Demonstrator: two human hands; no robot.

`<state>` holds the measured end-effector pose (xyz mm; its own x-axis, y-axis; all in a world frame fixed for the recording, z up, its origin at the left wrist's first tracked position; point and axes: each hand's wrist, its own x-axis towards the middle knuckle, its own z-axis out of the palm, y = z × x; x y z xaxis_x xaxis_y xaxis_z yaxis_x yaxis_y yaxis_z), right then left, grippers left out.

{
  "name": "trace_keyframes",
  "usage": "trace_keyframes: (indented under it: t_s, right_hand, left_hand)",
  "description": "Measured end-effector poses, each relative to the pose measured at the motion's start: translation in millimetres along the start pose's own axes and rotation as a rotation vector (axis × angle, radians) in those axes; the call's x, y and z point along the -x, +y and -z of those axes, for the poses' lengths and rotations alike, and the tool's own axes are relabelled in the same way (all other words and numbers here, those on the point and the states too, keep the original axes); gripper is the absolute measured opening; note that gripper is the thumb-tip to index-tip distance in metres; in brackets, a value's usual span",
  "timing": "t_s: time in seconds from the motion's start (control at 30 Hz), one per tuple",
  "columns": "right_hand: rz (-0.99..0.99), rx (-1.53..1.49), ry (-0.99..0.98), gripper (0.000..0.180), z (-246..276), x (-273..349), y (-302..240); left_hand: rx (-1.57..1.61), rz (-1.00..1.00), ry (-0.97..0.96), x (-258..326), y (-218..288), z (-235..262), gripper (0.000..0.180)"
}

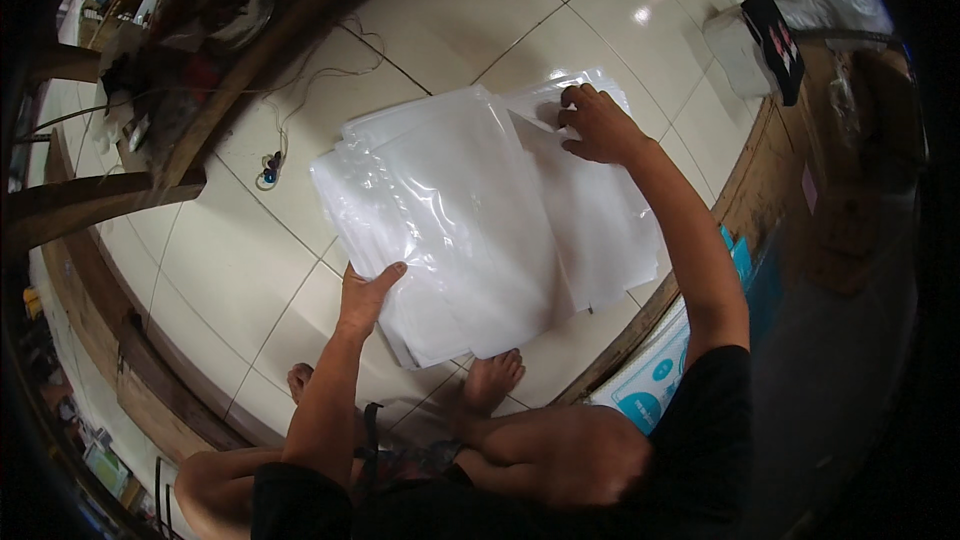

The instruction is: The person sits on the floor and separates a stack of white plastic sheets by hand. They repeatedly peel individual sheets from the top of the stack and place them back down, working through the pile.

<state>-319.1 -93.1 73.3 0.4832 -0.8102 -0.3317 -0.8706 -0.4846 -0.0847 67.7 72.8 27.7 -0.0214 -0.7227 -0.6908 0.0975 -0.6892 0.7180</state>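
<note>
Centre frame, on floor: plastic bag stack [470,230], long axis lower-left to upper-right; left hand [365,295] pinching near edge, right hand [597,125] fingers pressed on far corner.

Left hand [365,290] grips; right hand [597,125] presses, fingers bent.

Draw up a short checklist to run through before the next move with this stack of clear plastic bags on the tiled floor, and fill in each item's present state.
1. Left hand has a grip on the near edge of the stack of plastic bags: ok.
2. Right hand rests fingertips on the far corner of the stack: ok.
3. Stack squared up: not ok, the sheets are fanned.
4. Single bag separated: cannot tell.
5. Feet clear of the stack: not ok, toes touch its near edge.
6. Cable clear of the stack: ok.
</note>
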Motion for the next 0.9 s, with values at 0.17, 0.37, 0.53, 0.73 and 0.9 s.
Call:
trace_keyframes:
  t_s: [0.17, 0.37, 0.53, 0.73, 0.9]
  right_hand:
    - [-0.055, 0.235, -0.247, 0.047, 38.9, 12.5, -14.2]
    - [-0.299, 0.193, -0.511, 0.069, 78.6, 4.4, -24.5]
    - [-0.042, 0.194, -0.318, 0.053, 69.7, 0.8, -11.6]
    - [0.473, 0.300, -0.008, 0.016, 64.9, 16.2, -36.0]
    - [0.259, 0.263, -0.371, 0.024, 55.9, 20.7, -28.8]
  left_hand:
    - [-0.028, -0.005, -0.007, -0.9, 0.2, -0.6, 0.042]
    - [0.015, -0.004, -0.027, -3.1, -2.2, 1.4, 0.045]
    - [0.006, 0.004, 0.007, 1.0, 1.3, -2.1, 0.042]
    - [-0.006, 0.012, -0.008, 2.2, 5.5, -2.3, 0.041]
    - [0.004, -0.001, 0.002, 1.0, 1.3, -2.1, 0.042]
